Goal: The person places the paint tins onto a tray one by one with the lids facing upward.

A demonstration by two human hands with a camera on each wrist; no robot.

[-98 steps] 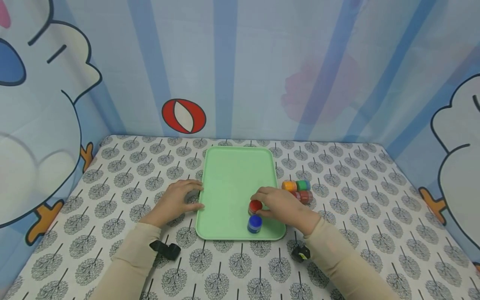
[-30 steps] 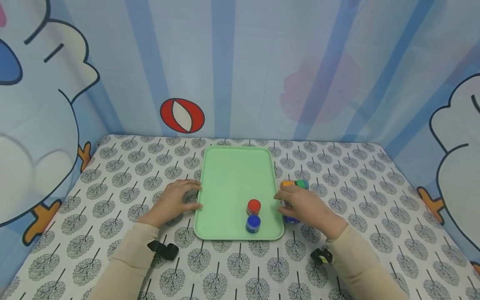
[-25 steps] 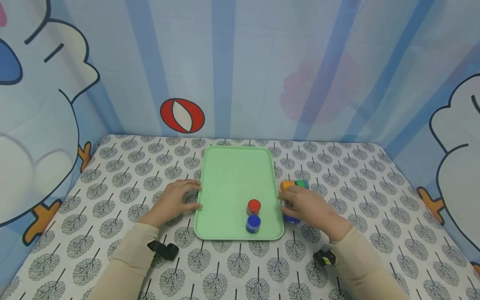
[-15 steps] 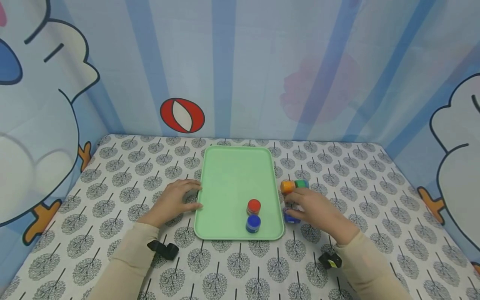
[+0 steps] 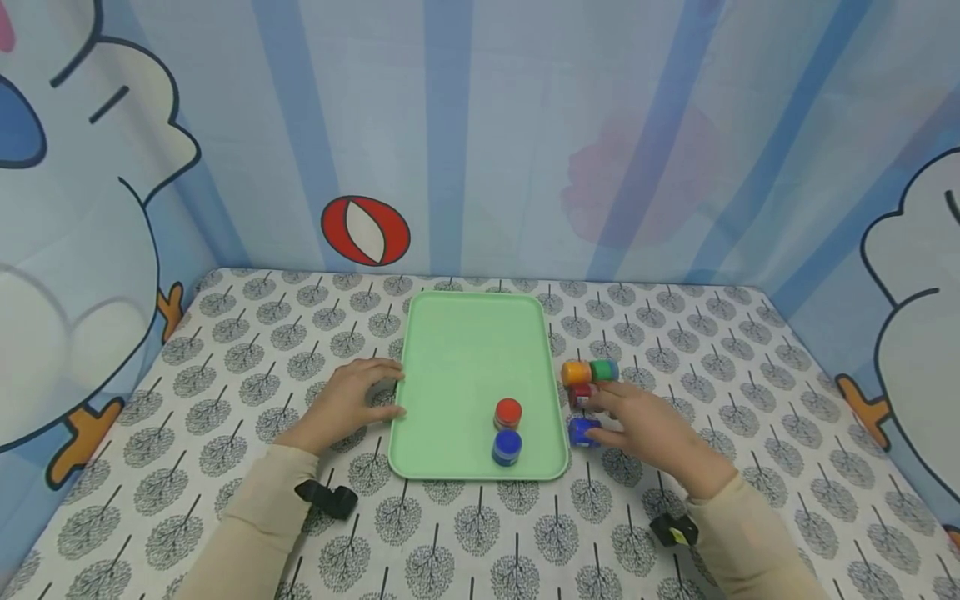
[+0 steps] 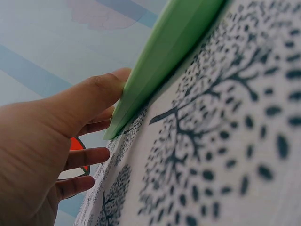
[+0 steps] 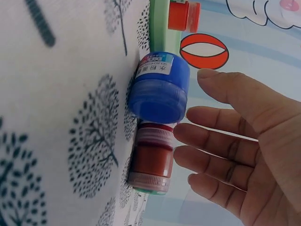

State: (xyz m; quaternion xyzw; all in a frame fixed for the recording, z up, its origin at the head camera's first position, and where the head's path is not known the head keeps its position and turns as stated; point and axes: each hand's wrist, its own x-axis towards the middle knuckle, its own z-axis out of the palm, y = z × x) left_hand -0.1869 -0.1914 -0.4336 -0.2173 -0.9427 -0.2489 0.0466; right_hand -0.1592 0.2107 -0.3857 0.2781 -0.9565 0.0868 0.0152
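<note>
Label on the blue jar beside the tray bears Chinese characters.

Room above tray, far half; upright jars, lying jars obstructing right.

jars sit on and right of the tray.

A white cloth with printed trees covers the bench. On it lies a green tray, and to its right lie an orange jar, a green jar, a red jar and a blue jar.
</note>
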